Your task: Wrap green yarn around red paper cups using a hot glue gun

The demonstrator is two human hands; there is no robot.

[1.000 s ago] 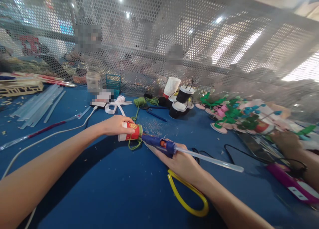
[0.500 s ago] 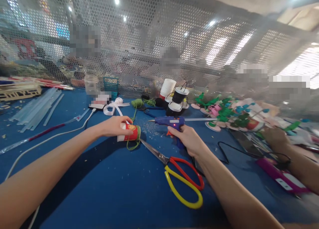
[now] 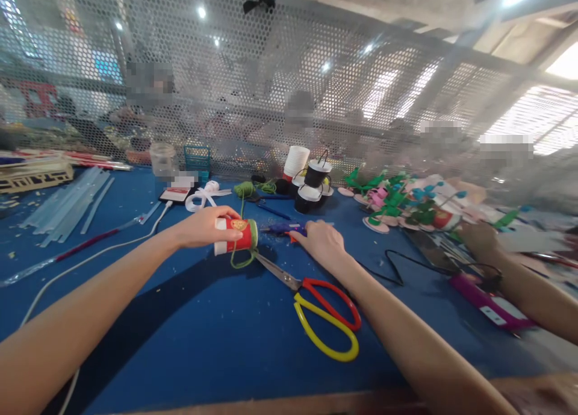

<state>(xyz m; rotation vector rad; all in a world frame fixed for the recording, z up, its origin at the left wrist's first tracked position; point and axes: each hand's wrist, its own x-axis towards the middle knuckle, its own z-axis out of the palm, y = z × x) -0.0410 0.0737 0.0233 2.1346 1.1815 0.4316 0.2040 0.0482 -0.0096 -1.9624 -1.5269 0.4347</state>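
Head view — left hand (image 3: 201,226) grips a red paper cup (image 3: 233,236) on its side — right hand (image 3: 321,243) lies on the blue glue gun (image 3: 279,227)

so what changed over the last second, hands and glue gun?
The right hand pulled the blue glue gun away from the red cup, lifted it, then laid it down on the blue table behind the scissors; the hand now rests over it, grip unclear. The left hand kept holding the cup on its side, green cord looped around it. Scissors stayed put.
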